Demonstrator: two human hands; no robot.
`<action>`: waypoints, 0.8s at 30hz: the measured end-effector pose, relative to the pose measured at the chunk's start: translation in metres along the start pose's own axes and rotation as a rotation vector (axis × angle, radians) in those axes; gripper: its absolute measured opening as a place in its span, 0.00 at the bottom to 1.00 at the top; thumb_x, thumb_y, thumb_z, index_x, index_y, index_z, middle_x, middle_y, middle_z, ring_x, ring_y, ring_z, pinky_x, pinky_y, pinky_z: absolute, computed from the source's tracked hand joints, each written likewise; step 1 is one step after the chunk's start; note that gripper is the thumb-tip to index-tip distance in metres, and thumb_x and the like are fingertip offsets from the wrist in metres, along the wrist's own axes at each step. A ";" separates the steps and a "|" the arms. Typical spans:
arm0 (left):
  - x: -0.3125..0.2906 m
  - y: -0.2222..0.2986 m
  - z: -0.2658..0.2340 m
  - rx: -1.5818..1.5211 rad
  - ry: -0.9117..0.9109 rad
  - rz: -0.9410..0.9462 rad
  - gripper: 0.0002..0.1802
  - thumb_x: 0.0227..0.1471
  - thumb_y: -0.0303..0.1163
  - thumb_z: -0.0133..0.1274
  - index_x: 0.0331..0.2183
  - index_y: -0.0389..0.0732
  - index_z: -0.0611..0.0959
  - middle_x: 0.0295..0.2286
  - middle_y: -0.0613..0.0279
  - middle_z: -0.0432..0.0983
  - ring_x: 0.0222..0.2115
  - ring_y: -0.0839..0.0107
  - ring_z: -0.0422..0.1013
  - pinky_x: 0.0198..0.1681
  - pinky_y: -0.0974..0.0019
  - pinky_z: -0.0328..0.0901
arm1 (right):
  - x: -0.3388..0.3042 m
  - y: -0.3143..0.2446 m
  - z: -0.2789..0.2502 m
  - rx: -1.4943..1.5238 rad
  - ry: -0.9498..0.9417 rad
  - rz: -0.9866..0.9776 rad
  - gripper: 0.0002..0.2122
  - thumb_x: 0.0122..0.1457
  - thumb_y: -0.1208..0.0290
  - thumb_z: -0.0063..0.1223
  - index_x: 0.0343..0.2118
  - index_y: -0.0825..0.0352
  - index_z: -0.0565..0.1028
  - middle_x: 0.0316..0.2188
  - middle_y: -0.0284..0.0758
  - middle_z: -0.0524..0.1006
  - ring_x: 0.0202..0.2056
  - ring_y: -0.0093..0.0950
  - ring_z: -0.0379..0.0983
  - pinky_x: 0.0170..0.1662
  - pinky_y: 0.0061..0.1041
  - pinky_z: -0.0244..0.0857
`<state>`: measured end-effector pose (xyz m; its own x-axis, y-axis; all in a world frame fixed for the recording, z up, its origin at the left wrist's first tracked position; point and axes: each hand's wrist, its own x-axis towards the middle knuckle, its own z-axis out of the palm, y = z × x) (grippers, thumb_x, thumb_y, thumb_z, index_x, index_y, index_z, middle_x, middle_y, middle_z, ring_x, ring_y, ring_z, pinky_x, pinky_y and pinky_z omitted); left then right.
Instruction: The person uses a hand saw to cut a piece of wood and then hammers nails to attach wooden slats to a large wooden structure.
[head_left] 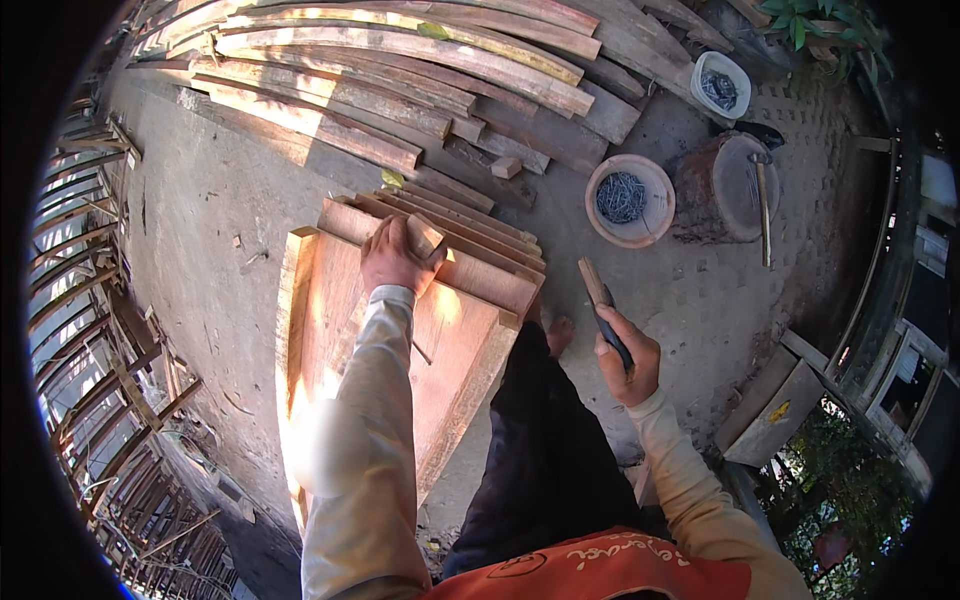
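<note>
Below me, a wooden box-like piece (385,330) has a flat panel, raised side rails and several slats across its far end. My left hand (400,255) is closed around a small wood block (425,236), which rests on those slats. Held out to the right of the piece, my right hand (628,355) grips a short tool (598,290) by its dark handle. The tool's far end is brown and flat; its exact kind I cannot make out. A thin dark nail-like rod (422,352) shows against the panel beside my left sleeve.
Long wooden planks (400,60) lie stacked at the far side. A round clay-coloured bowl of nails (630,200) sits right of them, by a log stump (715,190) with a hammer (764,205) on it. Farther back stands a white tub (720,85). Wooden racks (90,260) line the left.
</note>
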<state>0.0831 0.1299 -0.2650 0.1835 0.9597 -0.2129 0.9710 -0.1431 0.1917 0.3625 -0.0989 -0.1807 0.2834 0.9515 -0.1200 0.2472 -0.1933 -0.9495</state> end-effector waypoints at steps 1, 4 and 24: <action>0.003 -0.003 -0.001 -0.005 0.000 0.005 0.42 0.35 0.55 0.70 0.50 0.44 0.77 0.51 0.56 0.76 0.56 0.61 0.69 0.59 0.55 0.63 | 0.015 0.001 0.003 -0.094 0.023 -0.125 0.21 0.56 0.76 0.53 0.54 0.70 0.75 0.31 0.39 0.79 0.28 0.30 0.77 0.34 0.29 0.71; 0.013 -0.014 -0.008 -0.033 0.043 0.037 0.43 0.35 0.55 0.71 0.51 0.45 0.77 0.53 0.56 0.75 0.57 0.61 0.68 0.60 0.55 0.62 | 0.092 -0.002 0.022 -0.266 0.051 -0.277 0.21 0.53 0.79 0.55 0.53 0.67 0.77 0.32 0.42 0.80 0.29 0.37 0.78 0.34 0.32 0.71; 0.158 -0.074 -0.051 -0.108 0.050 0.113 0.36 0.33 0.49 0.70 0.44 0.43 0.79 0.48 0.56 0.77 0.55 0.60 0.70 0.57 0.51 0.61 | 0.560 0.126 0.191 -1.133 -0.342 -0.152 0.33 0.55 0.62 0.58 0.66 0.54 0.65 0.48 0.43 0.72 0.52 0.42 0.70 0.53 0.46 0.60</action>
<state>0.0321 0.3043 -0.2638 0.2801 0.9502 -0.1364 0.9218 -0.2266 0.3144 0.3750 0.4553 -0.4230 -0.0386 0.9640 -0.2630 0.9826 -0.0112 -0.1852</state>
